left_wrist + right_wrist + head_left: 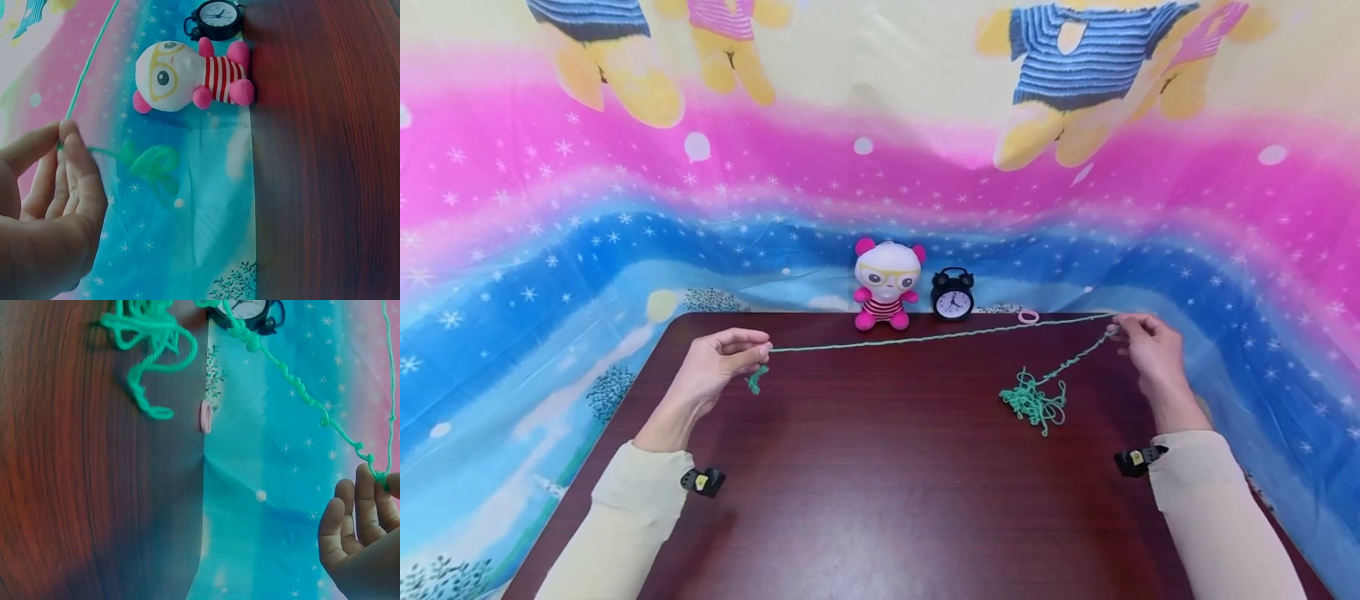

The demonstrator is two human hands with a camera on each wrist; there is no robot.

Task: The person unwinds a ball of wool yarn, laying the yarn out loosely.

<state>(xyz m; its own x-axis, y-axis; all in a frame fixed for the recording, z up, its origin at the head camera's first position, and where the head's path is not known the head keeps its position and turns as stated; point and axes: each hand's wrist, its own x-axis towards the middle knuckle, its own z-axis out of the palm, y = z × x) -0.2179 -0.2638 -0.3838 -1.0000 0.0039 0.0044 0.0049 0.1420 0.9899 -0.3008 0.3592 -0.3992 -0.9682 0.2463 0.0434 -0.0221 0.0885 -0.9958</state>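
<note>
A green cord (917, 339) runs taut between my two hands above the table. My left hand (718, 362) pinches it between thumb and fingertips, and a short looped tail (153, 165) dangles below that pinch. At the other side my right hand (1150, 346) pinches the cord at a knotted spot (380, 477). From there a kinked, knotted stretch (294, 381) slopes down to a loose tangle (1036, 400) of the same cord, left of the right hand.
A panda plush toy (886, 283) in a striped top sits at the back edge of the dark wooden table (880, 483). Beside it stand a black twin-bell alarm clock (952, 300) and a small pink ring (1028, 317). A printed cloth (865, 192) hangs behind.
</note>
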